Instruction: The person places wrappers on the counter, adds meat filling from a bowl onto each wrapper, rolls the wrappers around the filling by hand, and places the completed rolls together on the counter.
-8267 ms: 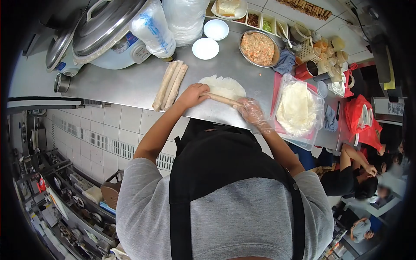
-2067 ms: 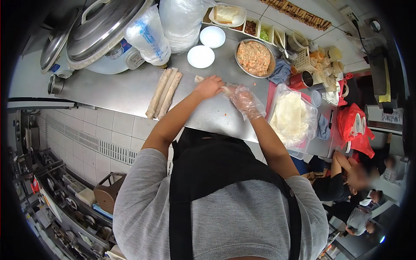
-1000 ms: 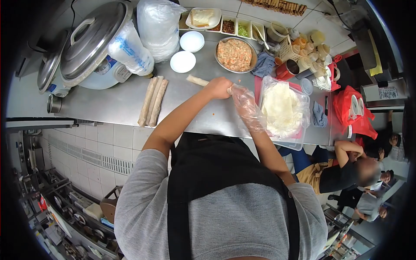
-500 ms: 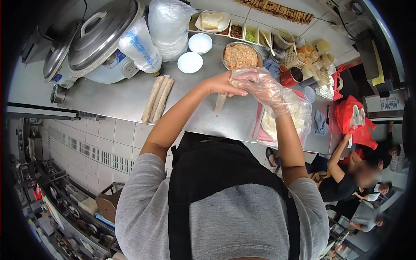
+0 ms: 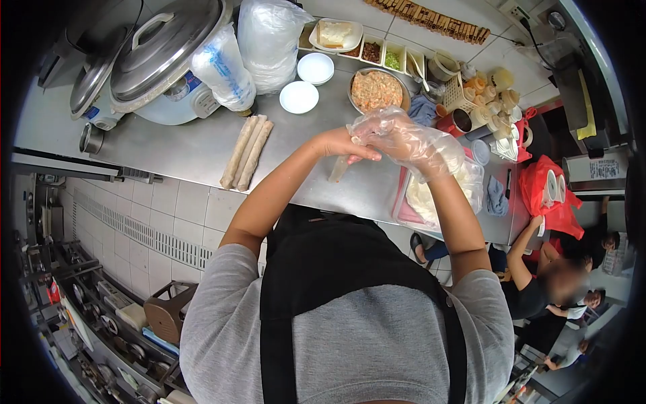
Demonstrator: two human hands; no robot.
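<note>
My left hand [image 5: 342, 145], bare, meets my right hand [image 5: 397, 139] above the steel counter, its fingers curled. A clear plastic glove [image 5: 441, 151] covers my right hand, loose at the wrist, the fingers bent. What lies between the hands is hidden. Below them a pale translucent streak [image 5: 338, 169] shows; whether it is plastic or a reflection I cannot tell. Beyond the hands sits a metal bowl of orange-flecked minced filling [image 5: 377, 91]. Under my right forearm, pale sheets [image 5: 424, 195] in plastic lie on a pink tray [image 5: 406, 213].
Three long pale rolls [image 5: 247, 153] lie left on the counter [image 5: 161, 151]. White bowls [image 5: 299, 97], topping containers [image 5: 392, 55] and sauce bottles [image 5: 494, 101] stand at the back. Large lidded cookers [image 5: 168, 57] fill the left. A person's arm [image 5: 521, 252] is beside a red bag [image 5: 548, 195].
My right hand has turned slightly and shifted a little left, with the glove's loose cuff spread wider along the wrist. My left hand stays against it. The view has shifted slightly.
</note>
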